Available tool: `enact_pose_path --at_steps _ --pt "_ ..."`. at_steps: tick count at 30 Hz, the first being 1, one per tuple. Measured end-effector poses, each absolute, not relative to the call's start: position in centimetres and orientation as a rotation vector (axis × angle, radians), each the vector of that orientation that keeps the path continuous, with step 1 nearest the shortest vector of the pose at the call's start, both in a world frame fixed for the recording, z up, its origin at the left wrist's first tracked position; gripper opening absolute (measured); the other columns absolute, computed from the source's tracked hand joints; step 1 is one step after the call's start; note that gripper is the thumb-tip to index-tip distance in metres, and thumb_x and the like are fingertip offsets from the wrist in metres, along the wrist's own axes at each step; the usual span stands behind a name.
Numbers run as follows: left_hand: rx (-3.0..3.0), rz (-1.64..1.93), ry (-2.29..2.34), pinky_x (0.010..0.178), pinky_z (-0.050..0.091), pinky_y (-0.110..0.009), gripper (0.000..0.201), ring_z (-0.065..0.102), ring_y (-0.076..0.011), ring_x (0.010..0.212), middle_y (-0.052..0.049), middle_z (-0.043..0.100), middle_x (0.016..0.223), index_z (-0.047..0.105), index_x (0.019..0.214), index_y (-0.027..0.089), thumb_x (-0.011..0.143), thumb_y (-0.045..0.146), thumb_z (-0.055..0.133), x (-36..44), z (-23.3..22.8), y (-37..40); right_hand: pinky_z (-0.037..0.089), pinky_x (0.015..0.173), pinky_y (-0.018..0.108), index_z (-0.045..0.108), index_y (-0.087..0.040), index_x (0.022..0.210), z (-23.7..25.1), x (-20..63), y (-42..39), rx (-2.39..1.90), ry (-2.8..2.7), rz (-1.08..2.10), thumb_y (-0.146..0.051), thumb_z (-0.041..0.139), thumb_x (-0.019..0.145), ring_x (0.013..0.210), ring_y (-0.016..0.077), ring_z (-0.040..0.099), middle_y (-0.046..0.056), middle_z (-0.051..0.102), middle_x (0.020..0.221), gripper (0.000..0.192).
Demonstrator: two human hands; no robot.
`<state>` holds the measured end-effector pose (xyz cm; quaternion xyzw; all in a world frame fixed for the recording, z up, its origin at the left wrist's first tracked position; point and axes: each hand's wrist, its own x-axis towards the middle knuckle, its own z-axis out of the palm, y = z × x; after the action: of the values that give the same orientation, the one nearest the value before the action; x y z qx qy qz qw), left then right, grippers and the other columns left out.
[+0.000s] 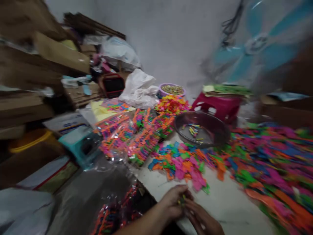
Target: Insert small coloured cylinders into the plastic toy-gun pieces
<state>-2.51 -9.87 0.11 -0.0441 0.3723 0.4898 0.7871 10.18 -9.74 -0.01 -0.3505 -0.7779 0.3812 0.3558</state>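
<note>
Two bare hands met above the near edge of the off-white tabletop [220, 195]. We found the left hand [173, 199] curled nearly closed around a small yellow-and-green piece [181, 200]; the right hand [201, 216] lay beside it, fingers partly bent, its grip untellable through blur. For good control, we judged, the left needed to steady the piece while the right worked lightly. Beyond lay loose flat pink, orange, green and blue pieces [179, 168], a dark round basin [216, 129] and clear plastic bags of bright pieces [146, 140]. We noted a magenta plastic stool [217, 107], a blue-bladed fan [256, 44] and a pale wall [171, 39].
</note>
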Motion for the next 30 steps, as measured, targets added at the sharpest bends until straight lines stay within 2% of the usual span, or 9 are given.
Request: enact_pose_path --at_steps 2,5,10,12,16,20,25,27,30 --pt "-0.046 1.03 0.737 0.058 0.042 -0.023 0.018 0.055 -0.011 0.05 0.0 0.058 0.053 0.057 0.063 0.012 0.072 0.028 0.058 -2.6 -0.4 -10.3 0.048 0.069 0.025 0.061 -0.023 0.083 2.0 10.3 -10.1 -0.934 -2.045 1.053 -0.04 0.043 0.081 0.076 0.0163 0.059 0.004 0.063 0.081 0.025" --pt "0.069 0.996 0.614 0.067 0.044 -0.03 0.024 0.061 -0.0163 0.061 -0.005 0.064 0.063 0.06 0.076 0.009 0.069 0.031 0.064 -2.9 -1.7 -11.2 0.046 0.066 0.023 0.055 -0.021 0.08 3.6 9.7 -9.8 -1.015 -2.1 1.042 -0.032 0.033 0.086 0.072 0.0135 0.056 0.002 0.057 0.076 0.026" --pt "0.059 0.937 0.669 0.053 0.045 -0.017 0.021 0.062 -0.0128 0.062 -0.007 0.067 0.072 0.06 0.081 0.009 0.066 0.022 0.067 -4.3 -2.5 -11.8 0.043 0.07 0.026 0.055 -0.021 0.096 1.4 8.4 -6.7 -1.219 -2.103 0.728 -0.033 0.036 0.085 0.079 0.0147 0.055 0.005 0.053 0.093 0.025" --pt "0.06 0.909 0.724 0.05 0.045 -0.015 0.026 0.063 -0.0123 0.061 -0.008 0.067 0.076 0.059 0.088 0.009 0.064 0.014 0.068 -5.0 -2.0 -11.6 0.043 0.072 0.027 0.057 -0.019 0.097 -0.1 8.7 -4.4 -1.405 -1.97 0.58 -0.035 0.035 0.084 0.081 0.0166 0.054 0.007 0.054 0.091 0.03" --pt "-0.032 0.995 0.778 0.065 0.049 -0.019 0.027 0.064 -0.0163 0.074 -0.013 0.066 0.089 0.057 0.087 0.006 0.062 0.0 0.064 -5.7 -0.9 -10.8 0.039 0.075 0.034 0.063 -0.014 0.088 -2.3 10.1 -0.2 -1.745 -1.886 0.449 -0.04 0.05 0.072 0.081 0.0231 0.053 0.011 0.057 0.081 0.033" --pt "-0.073 1.094 0.738 0.083 0.046 -0.028 0.041 0.06 -0.0204 0.091 -0.01 0.065 0.096 0.056 0.091 0.01 0.057 -0.013 0.056 -6.5 -0.8 -10.0 0.04 0.065 0.029 0.062 -0.017 0.068 -2.3 11.7 0.6 -1.748 -1.943 0.571 -0.037 0.056 0.064 0.071 0.0204 0.053 0.006 0.059 0.07 0.022" --pt "-0.042 1.024 0.756 0.081 0.046 -0.045 0.043 0.062 -0.0213 0.086 -0.006 0.065 0.095 0.053 0.098 0.015 0.063 -0.008 0.056 -6.2 -0.9 -9.9 0.037 0.055 0.023 0.057 -0.018 0.068 -0.3 14.8 -2.0 -1.7 -1.705 0.757 -0.049 0.047 0.07 0.06 0.0152 0.051 0.0 0.055 0.061 0.033" --pt "-0.028 0.977 0.766 0.079 0.048 -0.041 0.04 0.063 -0.0194 0.078 -0.007 0.066 0.09 0.053 0.098 0.014 0.064 -0.006 0.057 -5.1 -0.9 -10.0 0.034 0.051 0.022 0.055 -0.018 0.063 0.3 16.1 -3.3 -1.692 -1.561 0.833 -0.052 0.051 0.067 0.054 0.0136 0.046 -0.003 0.05 0.054 0.035" --pt "-0.01 0.899 0.766 0.071 0.05 -0.026 0.03 0.063 -0.0133 0.064 -0.007 0.066 0.079 0.055 0.091 0.008 0.064 -0.005 0.058 -2.9 -0.6 -10.5 0.031 0.047 0.022 0.055 -0.017 0.06 0.6 17.3 -5.4 -1.578 -1.339 1.068 -0.052 0.056 0.064 0.049 0.011 0.041 -0.004 0.045 0.05 0.035"
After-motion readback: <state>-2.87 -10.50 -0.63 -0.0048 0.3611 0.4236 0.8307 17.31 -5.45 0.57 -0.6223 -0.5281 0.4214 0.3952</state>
